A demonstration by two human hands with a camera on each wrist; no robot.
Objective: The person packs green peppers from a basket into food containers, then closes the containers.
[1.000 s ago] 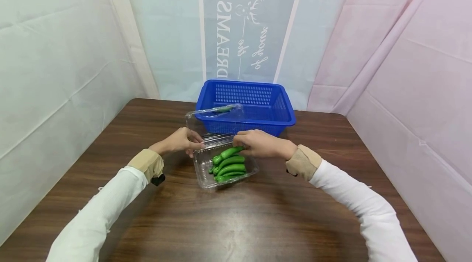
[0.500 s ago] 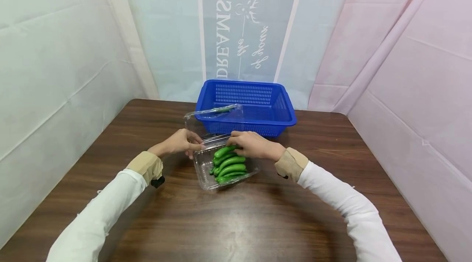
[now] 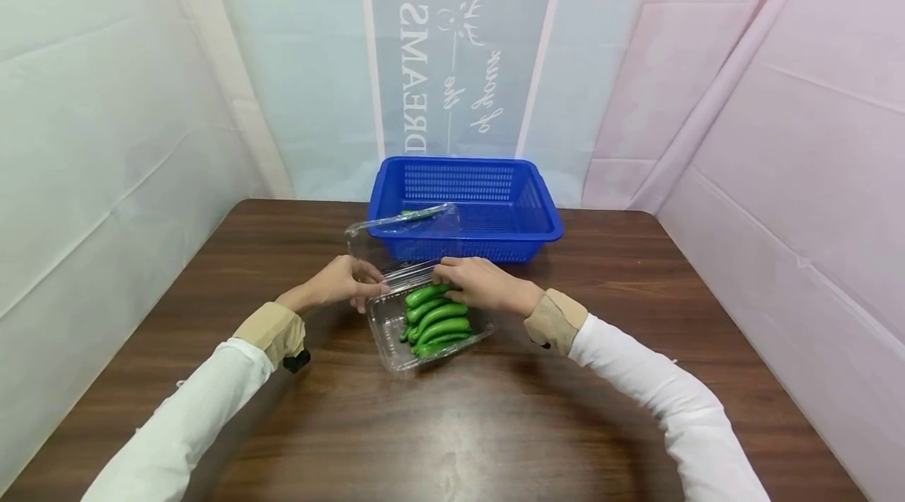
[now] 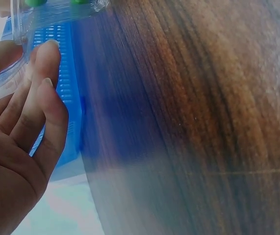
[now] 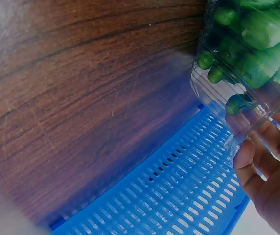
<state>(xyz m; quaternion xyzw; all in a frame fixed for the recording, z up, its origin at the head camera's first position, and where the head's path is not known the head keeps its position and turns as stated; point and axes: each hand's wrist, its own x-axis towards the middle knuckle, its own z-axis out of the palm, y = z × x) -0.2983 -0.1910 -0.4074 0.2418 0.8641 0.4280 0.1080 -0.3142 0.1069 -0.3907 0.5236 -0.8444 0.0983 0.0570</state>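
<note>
A clear plastic clamshell box [image 3: 382,335] lies on the table, its lid [image 3: 368,248] raised at the back against the basket. Several long green peppers [image 3: 444,327] lie side by side in the box's right part. My left hand [image 3: 339,282] pinches the box's back left corner by the hinge between thumb and fingers. At the back of the box, my right hand [image 3: 488,283] has thumb and fingers around the end of the rearmost green pepper [image 3: 423,295]. In the right wrist view, peppers [image 5: 260,29] show through the box wall, above the right hand [image 5: 272,171].
Behind the box stands a blue perforated basket [image 3: 540,211] with something green [image 3: 415,213] inside, seen near the raised lid. The dark wooden table [image 3: 438,439] is enclosed by pale cloth [image 3: 92,117] at the sides and back.
The right hand has moved left along the box's back edge, and the pepper in it now lies further left, alongside the others. My left hand keeps its grip; the view has shifted slightly.
</note>
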